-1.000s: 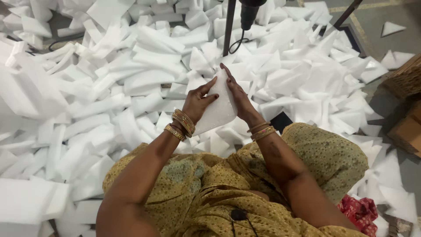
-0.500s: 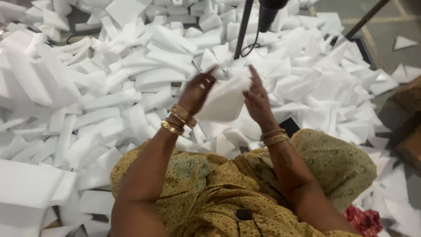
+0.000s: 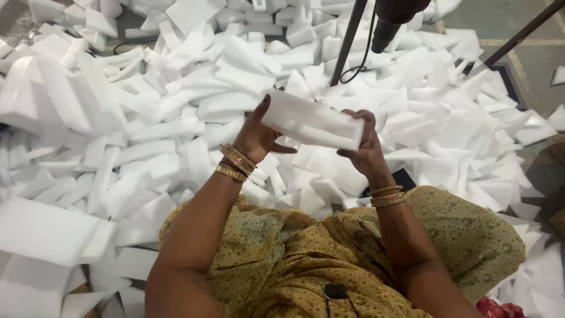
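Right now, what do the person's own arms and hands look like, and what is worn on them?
Both arms are bare, with no sleeves or gloves showing. The left hand has a stack of gold bangles at its wrist, and the right hand has a few thinner gold bangles. The fingernails look dark. No rings can be made out.

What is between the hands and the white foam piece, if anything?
Nothing visible. The left hand grips one end of the foam piece and the right hand grips the other end, both touching it directly, above the foam pile.
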